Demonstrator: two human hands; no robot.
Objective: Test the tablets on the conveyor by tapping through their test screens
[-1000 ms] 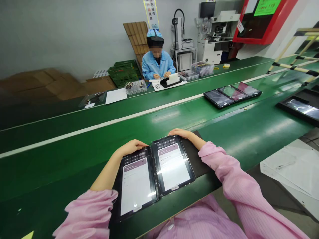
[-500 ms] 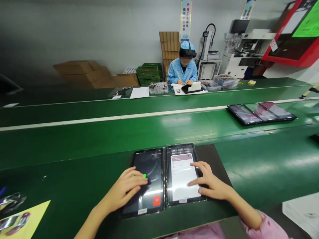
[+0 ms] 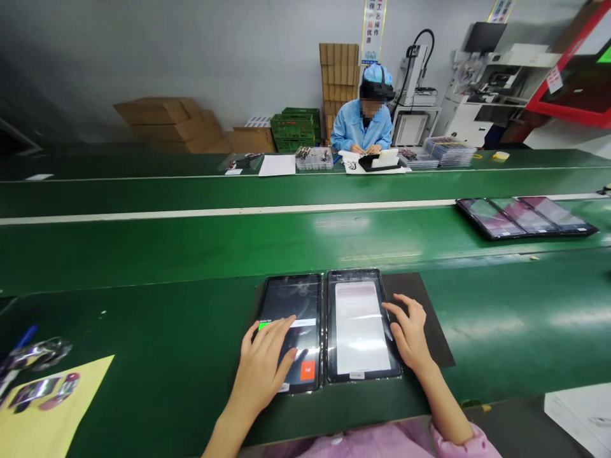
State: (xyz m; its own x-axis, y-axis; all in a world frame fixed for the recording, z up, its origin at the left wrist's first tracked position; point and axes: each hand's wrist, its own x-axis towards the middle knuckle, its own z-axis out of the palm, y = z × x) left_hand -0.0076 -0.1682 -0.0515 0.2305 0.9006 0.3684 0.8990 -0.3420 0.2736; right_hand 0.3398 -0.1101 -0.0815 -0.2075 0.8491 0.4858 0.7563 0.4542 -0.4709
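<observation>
Two tablets in clear film lie side by side on a dark mat (image 3: pixel 420 305) on the green conveyor belt (image 3: pixel 143 324). The left tablet (image 3: pixel 289 299) has a dark screen with a small green mark and an orange square. My left hand (image 3: pixel 262 366) rests with its spread fingertips on that screen, holding nothing. The right tablet (image 3: pixel 358 327) shows a pale page. My right hand (image 3: pixel 410 334) lies at its right edge, fingers curved and touching the tablet, with nothing gripped.
Three more dark tablets (image 3: pixel 525 216) lie on the belt at right. A yellow sheet (image 3: pixel 48 407) and a pen (image 3: pixel 23 340) lie at near left. Beyond a second belt, a co-worker in a blue smock (image 3: pixel 360 130) works among trays, with boxes and machines behind.
The view has swung left and levelled. My hands have moved from the tablets' outer edges onto them. The left tablet's screen has gone from a pale page to dark.
</observation>
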